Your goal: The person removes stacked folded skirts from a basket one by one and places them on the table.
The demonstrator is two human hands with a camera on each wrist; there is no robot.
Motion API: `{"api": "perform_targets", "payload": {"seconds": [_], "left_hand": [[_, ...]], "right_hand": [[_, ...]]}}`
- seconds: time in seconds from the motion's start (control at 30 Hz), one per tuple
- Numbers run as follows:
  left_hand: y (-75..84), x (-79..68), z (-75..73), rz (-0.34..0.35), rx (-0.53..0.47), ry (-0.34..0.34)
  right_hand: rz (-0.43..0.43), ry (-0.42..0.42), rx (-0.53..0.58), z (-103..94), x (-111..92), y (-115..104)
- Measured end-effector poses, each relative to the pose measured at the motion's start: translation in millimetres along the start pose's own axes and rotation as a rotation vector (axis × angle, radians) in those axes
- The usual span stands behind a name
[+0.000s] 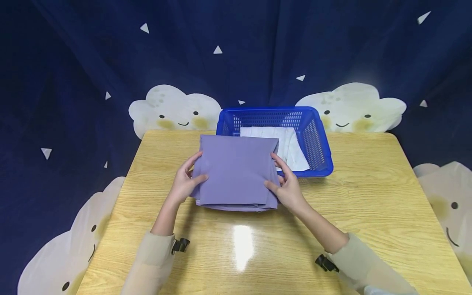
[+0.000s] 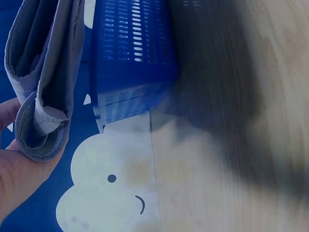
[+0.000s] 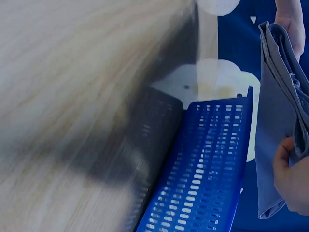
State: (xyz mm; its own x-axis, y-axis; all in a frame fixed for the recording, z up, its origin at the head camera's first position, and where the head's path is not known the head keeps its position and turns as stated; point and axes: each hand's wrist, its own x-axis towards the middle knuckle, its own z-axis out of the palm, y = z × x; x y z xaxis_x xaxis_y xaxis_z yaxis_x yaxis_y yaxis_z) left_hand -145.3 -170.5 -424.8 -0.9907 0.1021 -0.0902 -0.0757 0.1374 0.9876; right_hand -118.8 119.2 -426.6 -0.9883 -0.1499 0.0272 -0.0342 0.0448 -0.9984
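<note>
A folded purple cloth [image 1: 237, 172] is held level above the table, its far part overlapping the basket in the head view. My left hand [image 1: 186, 180] grips its left edge, thumb on top and fingers round the side. On the opposite edge my right hand [image 1: 289, 186] grips it the same way. Several folded layers of the cloth [image 2: 53, 87] show edge-on in the left wrist view. Behind it stands a blue plastic basket [image 1: 322, 157] with slotted walls, and a white folded cloth [image 1: 291, 147] lies inside, partly hidden by the purple one.
The basket sits at the back of a light wooden table [image 1: 368, 196]. A dark blue curtain [image 1: 254, 49] with white triangles and smiling clouds hangs behind and around the table. Black wrist cameras [image 1: 180, 245] are strapped at both sleeves.
</note>
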Motion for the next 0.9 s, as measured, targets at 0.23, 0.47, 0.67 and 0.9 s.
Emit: {"api": "perform_targets", "payload": {"seconds": [0.23,0.47,0.67,0.9], "left_hand": [[-5.6,-8.7,-7.4,0.013,0.022,-0.008],[-8.5,-18.9,-11.1,0.027,-0.005,-0.002],[-12.1,-27.0,-16.8,0.032,0.001,0.004],[-16.7,-32.9,-22.6,0.039,0.02,0.003]], "right_hand": [[0.001,-0.005,0.002,8.2,-9,0],[-0.014,0.001,-0.009,16.6,-16,3],[-0.036,-0.022,0.022,23.5,-21,7],[-0.044,-0.042,0.065,29.4,-26,11]]}}
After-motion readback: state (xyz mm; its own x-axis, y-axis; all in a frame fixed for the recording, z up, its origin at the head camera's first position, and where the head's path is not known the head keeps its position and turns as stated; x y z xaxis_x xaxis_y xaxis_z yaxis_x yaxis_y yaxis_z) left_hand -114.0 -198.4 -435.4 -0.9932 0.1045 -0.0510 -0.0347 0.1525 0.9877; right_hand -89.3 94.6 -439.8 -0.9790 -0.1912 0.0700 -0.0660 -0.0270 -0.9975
